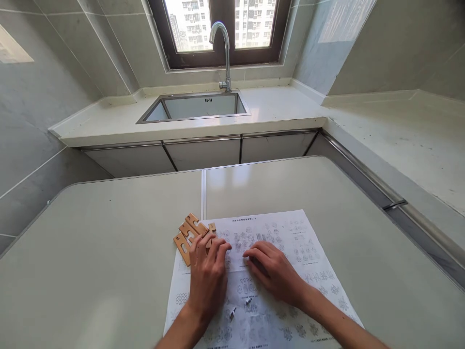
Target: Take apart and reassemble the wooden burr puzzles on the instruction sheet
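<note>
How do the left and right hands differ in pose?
The left hand points forward, at the wooden pieces; the right hand angles leftward, apart from them. The left hand's fingers are slightly spread; the right hand's lie close together. Both are over the printed sheet.

Smooth wood pcs [182,248], matt paper [305,242].

A kitchen, with steel sink [203,105], curved faucet [227,58] and pale countertop [279,104].

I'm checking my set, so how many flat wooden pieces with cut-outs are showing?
3, fanned by the left hand, at the paper's upper-left corner: nearest piece, middle piece, farthest piece. More may be hidden under that hand.
</note>
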The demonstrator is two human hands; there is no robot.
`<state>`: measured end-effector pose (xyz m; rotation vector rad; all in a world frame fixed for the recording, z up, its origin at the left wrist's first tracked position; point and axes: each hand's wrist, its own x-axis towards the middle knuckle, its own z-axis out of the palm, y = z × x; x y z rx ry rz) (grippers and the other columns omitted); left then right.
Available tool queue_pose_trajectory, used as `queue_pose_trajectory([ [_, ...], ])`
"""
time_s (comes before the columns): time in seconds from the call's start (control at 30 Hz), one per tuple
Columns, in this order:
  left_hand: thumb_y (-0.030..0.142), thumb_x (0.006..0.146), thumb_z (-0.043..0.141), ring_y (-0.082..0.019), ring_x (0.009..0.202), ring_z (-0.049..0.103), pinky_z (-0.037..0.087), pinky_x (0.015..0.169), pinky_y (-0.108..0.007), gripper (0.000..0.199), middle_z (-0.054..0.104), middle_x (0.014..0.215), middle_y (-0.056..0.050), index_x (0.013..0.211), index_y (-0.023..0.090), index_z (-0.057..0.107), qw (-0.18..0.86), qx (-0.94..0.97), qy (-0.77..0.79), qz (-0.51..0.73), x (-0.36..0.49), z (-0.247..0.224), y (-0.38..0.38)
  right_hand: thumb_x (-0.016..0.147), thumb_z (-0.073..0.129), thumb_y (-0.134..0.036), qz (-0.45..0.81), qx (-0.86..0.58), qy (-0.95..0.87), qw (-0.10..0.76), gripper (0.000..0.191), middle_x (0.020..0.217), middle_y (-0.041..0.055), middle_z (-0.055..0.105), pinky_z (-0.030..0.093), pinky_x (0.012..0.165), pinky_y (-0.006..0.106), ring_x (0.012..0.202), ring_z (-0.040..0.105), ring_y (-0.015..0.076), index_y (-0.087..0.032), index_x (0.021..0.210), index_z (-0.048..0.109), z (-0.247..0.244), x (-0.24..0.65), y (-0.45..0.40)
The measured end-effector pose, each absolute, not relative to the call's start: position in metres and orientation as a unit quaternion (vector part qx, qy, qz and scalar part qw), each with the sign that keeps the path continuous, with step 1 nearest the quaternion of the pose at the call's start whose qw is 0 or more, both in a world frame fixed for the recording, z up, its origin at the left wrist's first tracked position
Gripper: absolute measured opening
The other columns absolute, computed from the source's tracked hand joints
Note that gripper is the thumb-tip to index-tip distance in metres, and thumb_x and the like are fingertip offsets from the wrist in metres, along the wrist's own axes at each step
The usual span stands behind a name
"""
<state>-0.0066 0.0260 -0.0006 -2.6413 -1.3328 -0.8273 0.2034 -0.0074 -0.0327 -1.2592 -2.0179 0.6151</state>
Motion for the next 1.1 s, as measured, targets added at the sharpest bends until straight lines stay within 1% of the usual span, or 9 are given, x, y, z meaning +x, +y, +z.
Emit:
queue_pose_trajectory([
  [0.1, -0.004, 0.093, 0.051, -0.028, 0.110, 0.065, 0.050, 0.099, -0.045, 0.031, 0.076, 0.105, -0.007, 0.109, 0.020, 0.064, 0.000, -0.877, -0.374, -0.302, 0.001, -0.002, 0.018, 0.105, 0.052, -0.014, 0.228, -0.480, -0.777, 0.338, 0.016, 0.100, 0.0072, 0.069, 0.056, 0.079, 0.041, 0.091, 0.064, 0.0251, -0.024, 0.113, 0.061, -0.033, 0.204, -0.007],
  [0.2, -0.001, 0.091, 0.052, -0.022, 0.088, 0.068, 0.055, 0.082, -0.037, 0.028, 0.075, 0.096, -0.005, 0.103, 0.021, 0.064, -0.079, -0.893, -0.320, -0.305, 0.010, -0.006, 0.005, 0.106, 0.051, -0.016, 0.223, -0.477, -0.778, 0.344, 0.014, 0.098, 0.0069, 0.069, 0.056, 0.078, 0.040, 0.089, 0.065, 0.0245, -0.024, 0.110, 0.062, -0.034, 0.203, -0.006],
  [0.3, -0.001, 0.086, 0.049, -0.019, 0.073, 0.065, 0.052, 0.065, -0.031, 0.026, 0.071, 0.084, -0.004, 0.091, 0.021, 0.062, -0.124, -0.905, -0.280, -0.296, 0.017, -0.012, -0.005, 0.105, 0.053, -0.015, 0.218, -0.483, -0.773, 0.350, 0.015, 0.098, 0.0064, 0.069, 0.055, 0.078, 0.039, 0.089, 0.066, 0.0240, -0.025, 0.109, 0.063, -0.037, 0.203, -0.006],
  [0.4, -0.001, 0.081, 0.047, -0.016, 0.064, 0.063, 0.049, 0.057, -0.028, 0.026, 0.068, 0.080, -0.003, 0.086, 0.021, 0.060, -0.143, -0.909, -0.260, -0.292, 0.018, -0.015, -0.010, 0.104, 0.054, -0.014, 0.216, -0.487, -0.770, 0.350, 0.016, 0.097, 0.0057, 0.070, 0.055, 0.078, 0.039, 0.088, 0.066, 0.0239, -0.025, 0.109, 0.063, -0.039, 0.202, -0.006],
  [0.53, 0.000, 0.076, 0.048, -0.015, 0.057, 0.058, 0.044, 0.051, -0.028, 0.025, 0.066, 0.078, -0.002, 0.082, 0.022, 0.057, -0.163, -0.914, -0.246, -0.278, 0.016, -0.017, -0.010, 0.103, 0.053, -0.013, 0.218, -0.488, -0.770, 0.348, 0.017, 0.098, 0.0057, 0.069, 0.055, 0.078, 0.039, 0.089, 0.066, 0.0242, -0.025, 0.109, 0.063, -0.040, 0.202, -0.006],
  [0.7, 0.003, 0.082, 0.048, -0.016, 0.054, 0.055, 0.040, 0.051, -0.030, 0.021, 0.061, 0.067, 0.001, 0.079, 0.023, 0.053, -0.185, -0.924, -0.225, -0.248, 0.013, -0.020, -0.009, 0.102, 0.052, -0.011, 0.223, -0.488, -0.768, 0.349, 0.019, 0.098, 0.0056, 0.069, 0.055, 0.079, 0.040, 0.090, 0.065, 0.0241, -0.025, 0.108, 0.063, -0.037, 0.202, -0.005],
  [0.77, 0.003, 0.082, 0.046, -0.016, 0.053, 0.054, 0.038, 0.052, -0.030, 0.022, 0.061, 0.066, 0.001, 0.079, 0.023, 0.052, -0.206, -0.921, -0.228, -0.239, 0.012, -0.018, -0.010, 0.102, 0.051, -0.010, 0.222, -0.487, -0.767, 0.353, 0.019, 0.098, 0.0059, 0.069, 0.056, 0.079, 0.040, 0.090, 0.065, 0.0240, -0.025, 0.108, 0.063, -0.037, 0.203, -0.005],
  [0.93, 0.003, 0.081, 0.044, -0.015, 0.053, 0.052, 0.034, 0.054, -0.030, 0.021, 0.059, 0.065, 0.002, 0.076, 0.023, 0.047, -0.293, -0.890, -0.261, -0.232, 0.007, -0.010, -0.005, 0.102, 0.052, -0.010, 0.224, -0.484, -0.764, 0.362, 0.020, 0.097, 0.0058, 0.070, 0.057, 0.077, 0.040, 0.089, 0.066, 0.0241, -0.025, 0.108, 0.064, -0.035, 0.203, -0.004],
  [1.1, 0.006, 0.082, 0.042, -0.015, 0.054, 0.045, 0.033, 0.054, -0.027, 0.021, 0.049, 0.061, 0.003, 0.071, 0.023, 0.038, -0.413, -0.831, -0.290, -0.234, 0.005, -0.007, 0.002, 0.103, 0.053, -0.012, 0.225, -0.486, -0.764, 0.359, 0.018, 0.096, 0.0056, 0.070, 0.056, 0.077, 0.039, 0.088, 0.066, 0.0241, -0.025, 0.106, 0.064, -0.034, 0.203, -0.002],
])
